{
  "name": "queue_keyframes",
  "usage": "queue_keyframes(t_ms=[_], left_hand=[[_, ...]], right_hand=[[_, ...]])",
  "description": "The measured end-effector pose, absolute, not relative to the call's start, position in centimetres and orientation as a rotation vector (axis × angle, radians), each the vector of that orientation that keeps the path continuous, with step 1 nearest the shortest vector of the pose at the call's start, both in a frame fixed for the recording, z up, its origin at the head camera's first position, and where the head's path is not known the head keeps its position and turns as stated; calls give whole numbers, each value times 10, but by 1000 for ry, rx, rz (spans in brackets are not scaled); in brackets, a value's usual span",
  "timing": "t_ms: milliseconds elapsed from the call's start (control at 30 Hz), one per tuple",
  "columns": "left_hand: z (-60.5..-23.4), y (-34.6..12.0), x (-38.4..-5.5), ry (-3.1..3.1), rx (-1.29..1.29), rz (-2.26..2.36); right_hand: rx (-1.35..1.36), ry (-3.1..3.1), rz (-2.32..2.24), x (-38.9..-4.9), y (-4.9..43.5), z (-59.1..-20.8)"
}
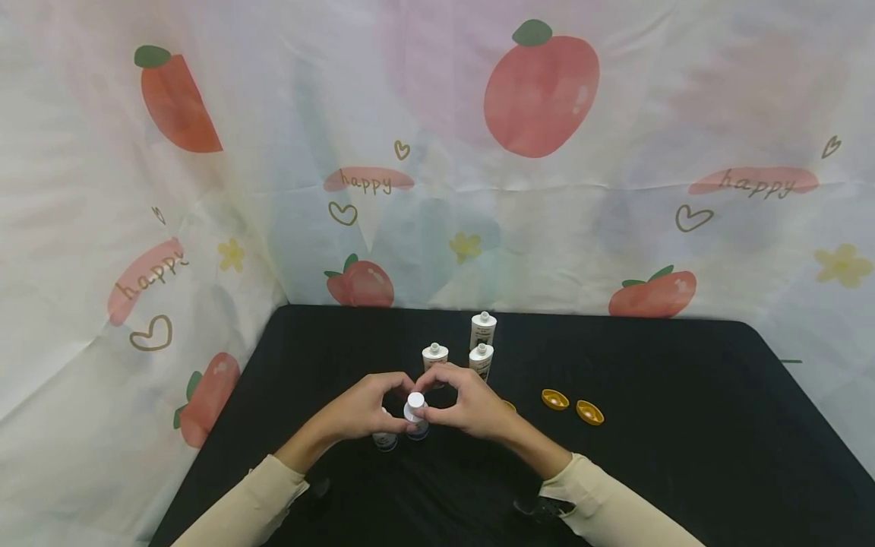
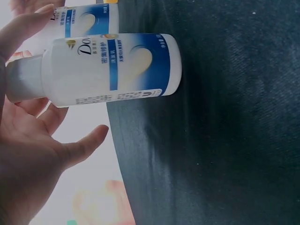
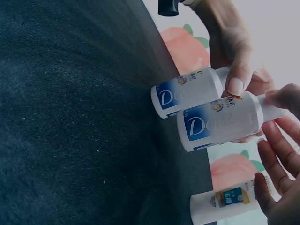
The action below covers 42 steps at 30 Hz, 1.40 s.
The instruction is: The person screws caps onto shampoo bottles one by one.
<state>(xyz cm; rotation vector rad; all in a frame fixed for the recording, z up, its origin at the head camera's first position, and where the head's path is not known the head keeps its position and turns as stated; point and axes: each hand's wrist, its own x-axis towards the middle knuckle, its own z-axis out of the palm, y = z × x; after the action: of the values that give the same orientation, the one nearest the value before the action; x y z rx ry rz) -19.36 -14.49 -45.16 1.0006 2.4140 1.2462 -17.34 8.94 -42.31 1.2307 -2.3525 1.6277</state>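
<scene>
Two small white-and-blue Dove shampoo bottles stand side by side on the black table, the left one [image 2: 136, 65] and the right one [image 3: 220, 119]. My right hand [image 1: 472, 403] pinches the white cap [image 1: 415, 399] of the right bottle between thumb and fingers. Around the left bottle's top curves my left hand [image 1: 365, 406], its thumb reaching across onto the right bottle and some fingers bent behind; one finger [image 2: 86, 147] sticks out free. The left bottle's cap is hidden from above by that hand. Both index fingertips meet above the bottles in the head view.
Behind my hands stand three white bottles with small caps: one at the left [image 1: 434, 354], one at the right [image 1: 481, 360] and one farther back [image 1: 483, 328]. Gold boat-shaped ornaments [image 1: 555, 399] lie at the right, one partly behind my right wrist. A printed curtain [image 1: 437, 114] hangs behind the table.
</scene>
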Motion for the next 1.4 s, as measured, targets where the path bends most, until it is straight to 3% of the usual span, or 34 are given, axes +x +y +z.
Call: queue_keyframes(t_ms=[333, 633, 1400], left_hand=[[-452, -144, -192, 2474, 1021, 1171], [-451, -141, -194, 2561, 996, 1037], [-445, -135, -190, 2533, 934, 972]], right_hand=[[1209, -2370, 1629, -173, 87, -429], [1167, -2449, 1603, -188, 90, -467], [1216, -2499, 1555, -187, 95, -467]])
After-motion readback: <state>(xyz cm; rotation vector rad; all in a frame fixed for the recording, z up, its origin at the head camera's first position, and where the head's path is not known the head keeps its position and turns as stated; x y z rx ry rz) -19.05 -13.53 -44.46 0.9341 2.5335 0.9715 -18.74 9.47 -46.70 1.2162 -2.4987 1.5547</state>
